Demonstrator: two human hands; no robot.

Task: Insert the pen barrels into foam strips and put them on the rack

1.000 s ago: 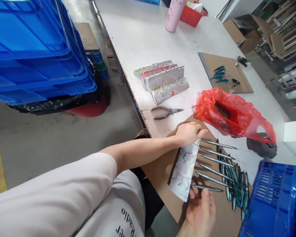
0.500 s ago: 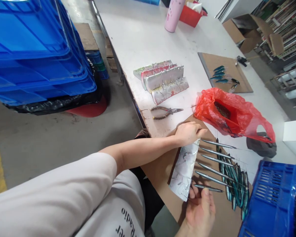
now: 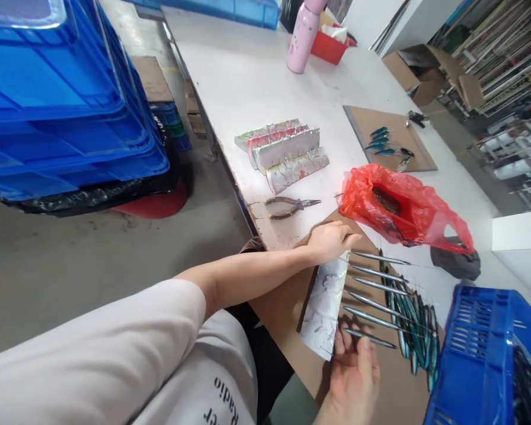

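A foil-covered strip (image 3: pixel 325 307) is held over brown cardboard (image 3: pixel 283 307), with a row of several slim silver spindle-shaped pieces (image 3: pixel 376 285) sticking out from its right edge on thin wires. My left hand (image 3: pixel 330 242) is closed over the strip's far end, its fingertips partly hidden. At the near end, my right hand (image 3: pixel 354 372) pinches the lowest spindle-shaped piece (image 3: pixel 376 339) between thumb and fingers, close to the strip. Just right of the row, a pile of teal, lure-like spindle pieces (image 3: pixel 418 321) lies on the cardboard.
Pliers (image 3: pixel 292 206) and several foil-covered strips (image 3: pixel 287 147) rest on the white table (image 3: pixel 230 77). Beyond my hands sits a red plastic bag (image 3: pixel 407 206); a blue crate (image 3: pixel 473 348) stands at the right. Blue bins (image 3: pixel 71 106) are stacked at the left. A pink bottle (image 3: pixel 303 41) stands far back.
The whole view has shifted slightly, so the table things appear a little lower and further left. Both hands keep the same hold on the strip and the lowest spindle-shaped piece.
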